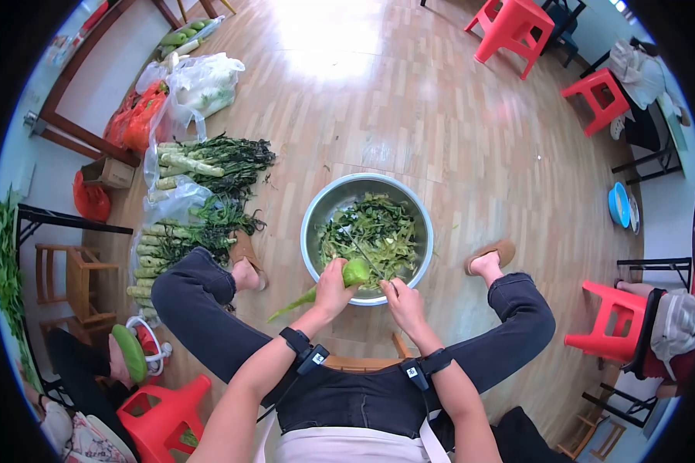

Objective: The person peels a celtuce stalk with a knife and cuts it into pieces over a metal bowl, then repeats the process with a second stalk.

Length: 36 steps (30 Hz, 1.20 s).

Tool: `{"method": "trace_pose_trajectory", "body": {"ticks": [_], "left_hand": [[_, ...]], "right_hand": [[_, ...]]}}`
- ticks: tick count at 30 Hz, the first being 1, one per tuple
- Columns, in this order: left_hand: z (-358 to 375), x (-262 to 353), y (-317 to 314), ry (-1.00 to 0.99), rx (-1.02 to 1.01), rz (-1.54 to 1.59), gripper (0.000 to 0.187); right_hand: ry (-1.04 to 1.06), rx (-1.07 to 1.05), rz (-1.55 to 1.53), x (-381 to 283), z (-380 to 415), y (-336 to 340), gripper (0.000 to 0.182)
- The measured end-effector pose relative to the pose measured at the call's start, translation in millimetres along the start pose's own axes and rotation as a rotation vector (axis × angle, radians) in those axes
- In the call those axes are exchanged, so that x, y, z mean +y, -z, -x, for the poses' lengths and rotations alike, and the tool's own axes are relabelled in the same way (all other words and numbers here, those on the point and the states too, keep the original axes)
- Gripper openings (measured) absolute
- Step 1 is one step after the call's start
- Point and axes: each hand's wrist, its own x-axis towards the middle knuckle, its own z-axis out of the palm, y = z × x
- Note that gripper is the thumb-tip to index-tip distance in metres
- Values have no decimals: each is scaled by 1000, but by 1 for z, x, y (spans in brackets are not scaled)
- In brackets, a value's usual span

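Observation:
My left hand (334, 290) is closed round a celtuce stalk (355, 272). Its thick, bright green end points at the bowl, while the thin end (292, 304) sticks out towards my left knee. In my right hand (404, 302) is a knife (369, 261), its narrow blade slanting up and left over the bowl, close to the stalk's thick end. Both hands are at the near rim of a large metal bowl (310, 224). Green peelings and leaf scraps (382, 229) lie inside it.
Celtuce stalks with dark leaves (201, 166) lie on plastic on the floor to my left, near bagged vegetables (208, 85). Red stools (166, 417) stand around the room. Other people sit at both sides. A blue basin (618, 204) is at the right wall.

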Motion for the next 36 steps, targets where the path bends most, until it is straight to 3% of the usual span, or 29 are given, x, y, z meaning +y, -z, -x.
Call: {"method": "trace_pose_trajectory", "body": {"ticks": [6, 8, 9, 11, 15, 17, 20, 30, 36], "left_hand": [[5, -10, -9, -28, -82, -58, 50], [6, -5, -5, -47, -240, -100, 51], [8, -6, -7, -47, -241, -101, 51], [13, -7, -13, -156, -273, -114, 54], [11, 3, -4, -109, -342, -94, 56], [3, 8, 7, -103, -502, -121, 56], [-5, 10, 18, -181, -472, -92, 49], [-11, 16, 29, -102, -430, 55, 23], [-9, 22, 23, -258, -313, -115, 17]], "right_hand": [[20, -13, -260, -12, 5, 3, 34], [79, 49, -547, -7, -1, -13, 42], [78, 50, -550, -5, -4, -19, 42], [92, -22, -713, 1, -9, -28, 32], [47, -73, -725, 6, -10, -23, 35], [-74, -155, -754, 4, -8, -15, 35], [-107, -171, -743, 3, -8, -10, 34], [-79, -204, -718, 2, -7, -12, 33], [-59, -200, -745, 6, -8, -19, 31]]}}
